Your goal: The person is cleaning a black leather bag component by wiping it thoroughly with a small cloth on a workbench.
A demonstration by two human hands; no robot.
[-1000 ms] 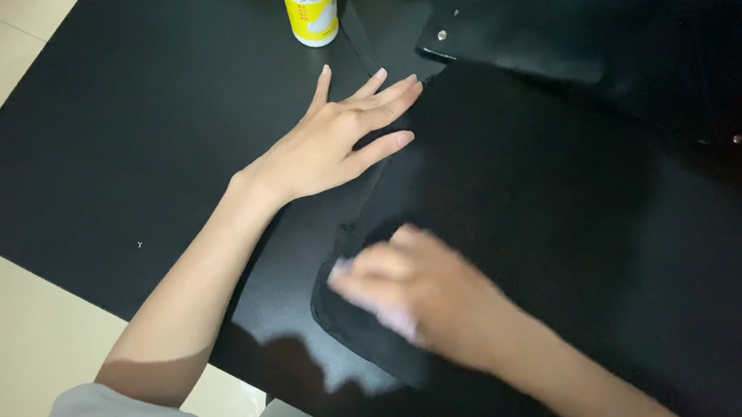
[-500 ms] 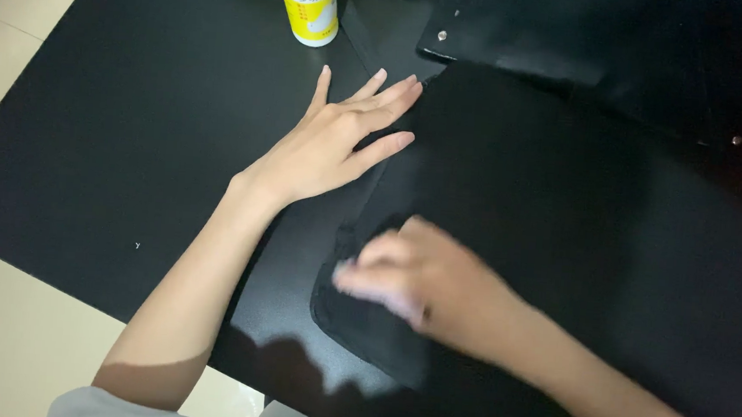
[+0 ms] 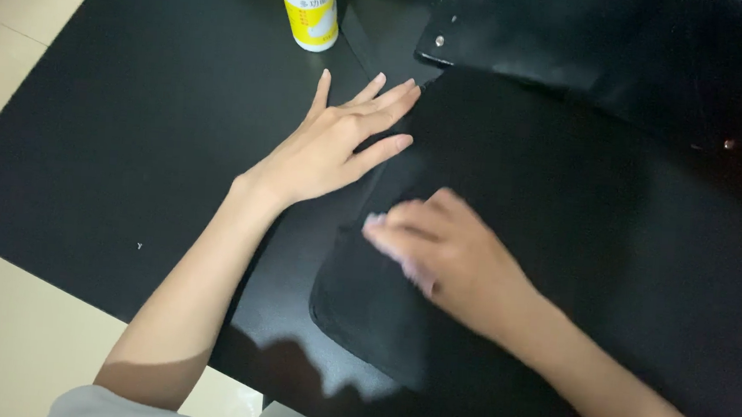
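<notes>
On the black table (image 3: 115, 130), the left hand (image 3: 336, 145) lies flat at about 10 o'clock from the frame's middle, fingers spread open and pressing the edge of a black leather piece (image 3: 562, 213); the right hand (image 3: 446, 253), blurred, sits near the middle, fingers curled over a small pale cloth (image 3: 376, 222) on the leather's rounded corner. At 12 o'clock stands a yellow can (image 3: 309, 8); more black leather with a metal stud (image 3: 439, 41) lies at 1 o'clock.

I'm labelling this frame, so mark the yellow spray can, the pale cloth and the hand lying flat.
yellow spray can (image 3: 310, 8): head view, on its lower body.
pale cloth (image 3: 376, 221): head view, on the corner showing past the right hand's fingers.
left hand (image 3: 334, 145): head view, on its back.
</notes>
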